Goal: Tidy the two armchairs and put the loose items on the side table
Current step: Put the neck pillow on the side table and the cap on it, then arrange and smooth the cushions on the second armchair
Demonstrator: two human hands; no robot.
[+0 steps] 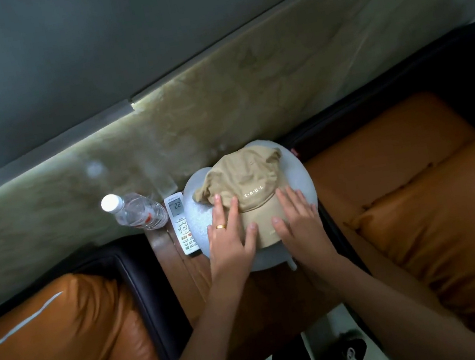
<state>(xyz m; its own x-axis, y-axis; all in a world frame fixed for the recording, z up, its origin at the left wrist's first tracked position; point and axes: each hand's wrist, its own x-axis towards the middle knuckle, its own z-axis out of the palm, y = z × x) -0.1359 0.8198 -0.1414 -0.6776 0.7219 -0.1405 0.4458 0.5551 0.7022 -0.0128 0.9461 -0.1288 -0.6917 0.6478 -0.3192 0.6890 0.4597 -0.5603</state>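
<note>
Both hands flat, grip open: left hand (229,234), right hand (298,220) on cap (247,187), brim nearest, on table (182,272).

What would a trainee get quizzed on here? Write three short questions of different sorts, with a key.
1. True or false: both hands lie flat on the cap.
2. Which thing lies between the bottle and the grey pad? A) remote B) book C) phone
3. Fill in: the remote's screen shows the number ___.

Key:
1. True: the left hand and the right hand press on it, fingers spread.
2. A
3. 22
</note>
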